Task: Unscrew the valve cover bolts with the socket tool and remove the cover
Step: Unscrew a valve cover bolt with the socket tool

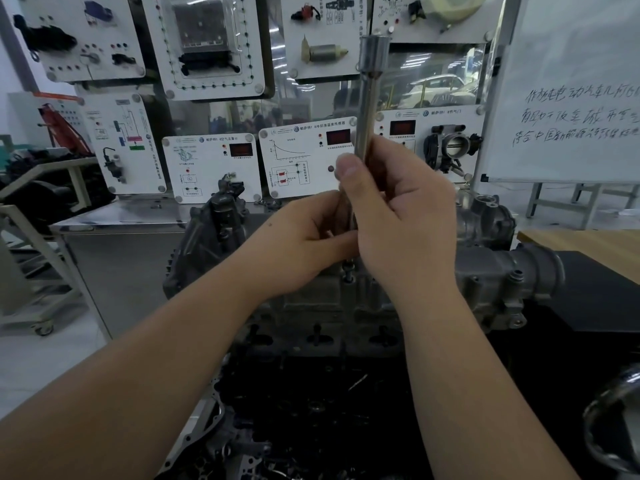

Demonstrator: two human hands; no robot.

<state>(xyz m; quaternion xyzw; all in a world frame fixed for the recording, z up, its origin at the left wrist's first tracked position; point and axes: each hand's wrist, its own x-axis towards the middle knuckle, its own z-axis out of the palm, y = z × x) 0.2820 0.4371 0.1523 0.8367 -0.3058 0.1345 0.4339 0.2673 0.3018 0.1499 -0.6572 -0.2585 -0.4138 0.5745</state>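
The socket tool (367, 109) is a long shiny steel shaft standing pretty much upright, wider socket end at the top. Under its lower end a dark bolt (348, 270) sticks up out of the grey, grimy valve cover (485, 271), which sits on the engine.

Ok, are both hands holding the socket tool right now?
Yes, the right hand is wrapped round the socket tool shaft, and the left hand pinches it lower down, above the engine.

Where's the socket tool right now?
Centre of the head view: the socket tool stands upright, gripped by both hands, right hand above left hand, over the engine.
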